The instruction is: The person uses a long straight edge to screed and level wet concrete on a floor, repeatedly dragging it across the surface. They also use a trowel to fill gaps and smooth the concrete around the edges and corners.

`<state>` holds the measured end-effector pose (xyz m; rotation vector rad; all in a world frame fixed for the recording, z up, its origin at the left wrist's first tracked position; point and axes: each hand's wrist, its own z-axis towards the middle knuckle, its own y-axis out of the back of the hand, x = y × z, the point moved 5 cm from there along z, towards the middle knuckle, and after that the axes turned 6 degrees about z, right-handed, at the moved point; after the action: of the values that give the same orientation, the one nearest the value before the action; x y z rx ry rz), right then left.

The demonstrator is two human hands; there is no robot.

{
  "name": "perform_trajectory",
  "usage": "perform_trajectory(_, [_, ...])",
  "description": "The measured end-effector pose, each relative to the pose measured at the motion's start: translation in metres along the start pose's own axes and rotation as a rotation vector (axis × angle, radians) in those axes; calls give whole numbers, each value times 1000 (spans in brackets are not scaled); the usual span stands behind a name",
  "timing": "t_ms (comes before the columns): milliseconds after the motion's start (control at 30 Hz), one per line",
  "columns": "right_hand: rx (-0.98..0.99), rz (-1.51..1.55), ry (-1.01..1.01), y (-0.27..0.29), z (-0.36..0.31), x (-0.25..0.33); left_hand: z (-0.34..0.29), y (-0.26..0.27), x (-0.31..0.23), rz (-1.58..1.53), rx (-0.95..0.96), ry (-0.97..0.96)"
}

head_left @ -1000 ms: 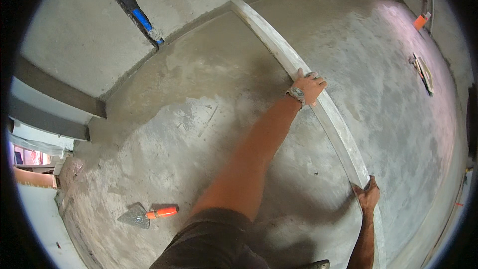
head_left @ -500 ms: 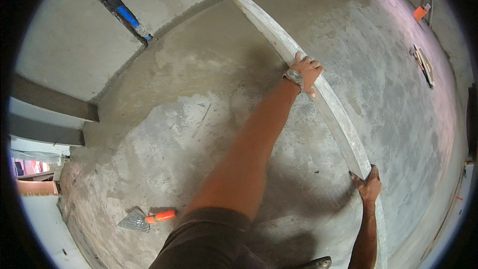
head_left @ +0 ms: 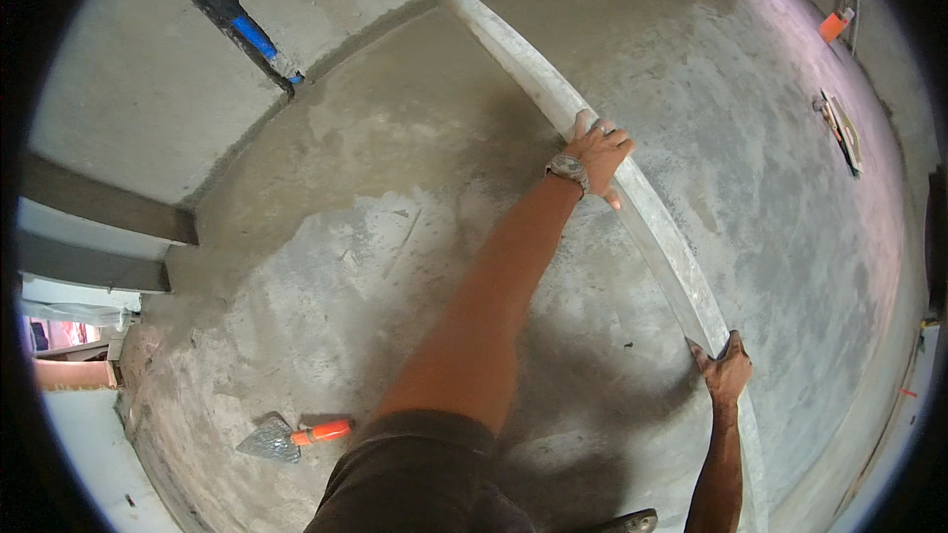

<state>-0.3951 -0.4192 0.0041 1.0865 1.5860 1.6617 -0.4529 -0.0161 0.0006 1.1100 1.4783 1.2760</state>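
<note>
A long pale metal straightedge (head_left: 659, 222), smeared with cement, lies across the grey mortar surface (head_left: 415, 266), running from the far edge down to the lower right. My left hand (head_left: 597, 156), with a watch on its wrist, is closed over its middle, fingers across the top and thumb along the near side. Lower down, my right hand (head_left: 728, 371) grips the bar, thumb on one side and fingers on the other. At the lower left lies a trowel (head_left: 272, 439) with an orange handle, apart from both hands.
Toward the right rim lie some hand tools (head_left: 841, 133), with an orange object (head_left: 834, 25) beyond them. A wall at the far left carries a dark channel with blue pipe (head_left: 255, 37). Dark step-like ledges (head_left: 99, 202) jut in at the left. A shoe tip (head_left: 637, 521) shows below.
Both hands have shifted slightly left, moving the straightedge with them. Its far end has slid a little left along the wall's foot. The trowel stays where it lay.
</note>
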Motion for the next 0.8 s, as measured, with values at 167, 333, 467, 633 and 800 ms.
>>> perform_trajectory(167, [-4, 44, 56, 2, -10, 3, -15, -7, 3, -13, -50, -10])
perform_trajectory(333, [-44, 21, 122, -5, -23, 1, -27, -9, 3, -19, -35, 3])
perform_trajectory(467, [-21, 48, 145, -2, -31, 10, -47, -12, 7, 0, -122, 3])
perform_trajectory(633, [-13, 31, 154, -4, -40, 11, -63, -11, 7, -13, -137, 0])
perform_trajectory(800, [-4, 5, 175, -7, -49, 16, -76, -17, 11, -26, -123, 20])
